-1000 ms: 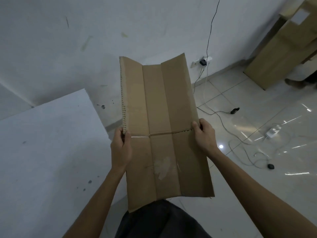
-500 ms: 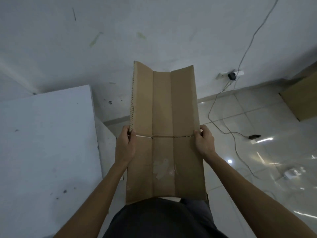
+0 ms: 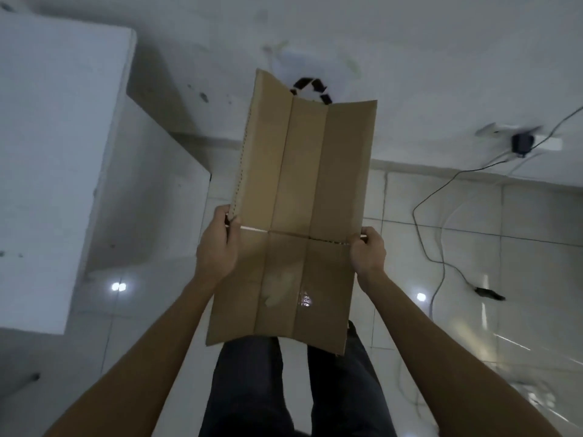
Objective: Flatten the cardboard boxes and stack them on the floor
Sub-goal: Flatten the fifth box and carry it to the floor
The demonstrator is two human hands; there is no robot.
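A flattened brown cardboard box [image 3: 303, 190] is held out in front of me above the floor, its length running away from me. It has two lengthwise creases and one cross seam at the middle, with a patch of torn tape on the near half. My left hand [image 3: 217, 244] grips its left edge at the seam. At the right end of the same seam my right hand [image 3: 367, 252] grips the right edge. Beyond the far end of the cardboard, a white sheet with a black recycling mark [image 3: 310, 89] lies by the wall.
A white table [image 3: 53, 152] stands on my left. The glossy tiled floor [image 3: 473, 279] on the right carries a power strip [image 3: 520, 141] at the wall, trailing cables [image 3: 432, 247] and a small dark object [image 3: 489, 293]. My legs [image 3: 293, 389] are below the cardboard.
My view has tilted down and turned left, so the floor and my legs now show. The cardboard stays gripped in both hands at the same spots. The boxes at the far right have left the view.
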